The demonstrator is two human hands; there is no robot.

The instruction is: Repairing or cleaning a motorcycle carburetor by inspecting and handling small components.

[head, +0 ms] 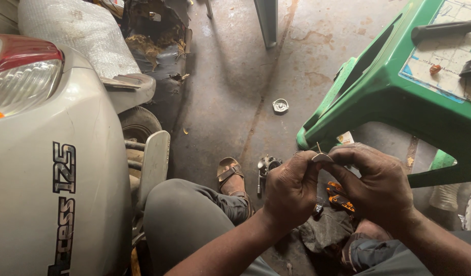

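head view, looking down. my left hand (291, 191) and right hand (381, 186) are brought together in front of my knees, fingertips meeting. between them they pinch a small metal part (322, 157), pale and flat, with a thin pin sticking up from it. most of the part is covered by the fingers; i cannot tell its full shape. both hands are curled closed around it, not spread.

below the hands, partly hidden: an orange-and-black tool (340, 197) lying on a dark rag (327, 232) on the floor (230, 76). left of it a metal engine piece (266, 166), half behind my left hand, next to my sandal (230, 176).

scooter (46, 168) on the left, grey body, cut off by the frame edge; dark lettering runs vertically down its panel, red tail lamp at top. bubble wrap (77, 30) lies over its seat.

green stool (399, 97) upper right, cut off at the edge. its top carries a blue-edged pale sheet, a black handle (442, 29) and a small orange bit (435, 68). a small round metal cap (280, 106) sits alone on the floor, well apart from the hands.
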